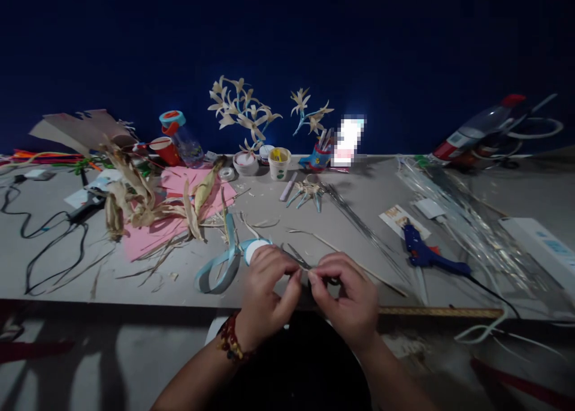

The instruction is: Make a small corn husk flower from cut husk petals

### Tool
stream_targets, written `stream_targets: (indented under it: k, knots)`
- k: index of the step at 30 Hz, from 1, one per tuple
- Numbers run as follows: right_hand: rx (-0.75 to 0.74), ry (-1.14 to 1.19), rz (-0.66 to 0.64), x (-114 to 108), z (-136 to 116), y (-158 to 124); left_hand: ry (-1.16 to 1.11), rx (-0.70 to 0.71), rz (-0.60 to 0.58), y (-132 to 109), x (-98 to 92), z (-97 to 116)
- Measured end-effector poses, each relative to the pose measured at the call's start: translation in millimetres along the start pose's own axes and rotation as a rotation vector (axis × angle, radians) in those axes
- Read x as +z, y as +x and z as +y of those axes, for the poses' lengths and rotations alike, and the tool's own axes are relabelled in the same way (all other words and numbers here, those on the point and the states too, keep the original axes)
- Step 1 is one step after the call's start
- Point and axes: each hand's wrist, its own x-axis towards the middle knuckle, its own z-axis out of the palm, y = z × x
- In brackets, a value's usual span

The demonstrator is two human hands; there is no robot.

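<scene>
The left hand and the right hand are near each other, with fingertips pinched on a thin piece between them; its exact shape is hard to make out. Just beyond the left hand, a roll of light-blue tape is partly hidden by it. Farther across the worktop, a paper cup contains something yellow, a white bowl something pinkish, and a blue holder slim sticks. Far right of the hands, a white box is cut off.
</scene>
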Motion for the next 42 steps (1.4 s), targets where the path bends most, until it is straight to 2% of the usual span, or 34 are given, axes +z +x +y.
stream_targets:
  k: [5,13,19,24,27,30,33,37,38,42]
  knots:
    - [-0.006,0.002,-0.145,-2,-1,2,0.098,0.054,-0.026,0,0.6,-2]
    - [-0.07,-0.105,-0.16,-1,3,5,0.179,0.076,0.005,-3,-1.8,1]
    - [-0.005,-0.199,0.007,-17,12,6,0.154,0.031,0.042,-5,-4.4,-5]
    - [0.055,-0.056,-0.179,-11,0,8,0.139,0.035,0.044,-3,-2.6,-4]
    - [0.061,-0.003,-0.216,0,-6,10,0.121,0.045,0.037,-2,-1.4,-1]
    - [0.033,-0.005,-0.201,5,-4,10,0.128,0.046,0.026,-3,-2.3,0]
    - [-0.002,-0.071,-0.171,0,3,9,0.126,0.048,0.038,-6,-3.8,-1]
    - [-0.006,-0.179,-0.02,-14,10,6,0.117,0.032,0.066,-7,-4.7,-4]
    - [-0.002,-0.175,-0.016,-16,9,5,0.119,0.032,0.067,-7,-4.5,-4]
    - [0.013,-0.079,-0.174,-11,-1,5,0.125,0.054,0.067,-5,-2.7,-3]
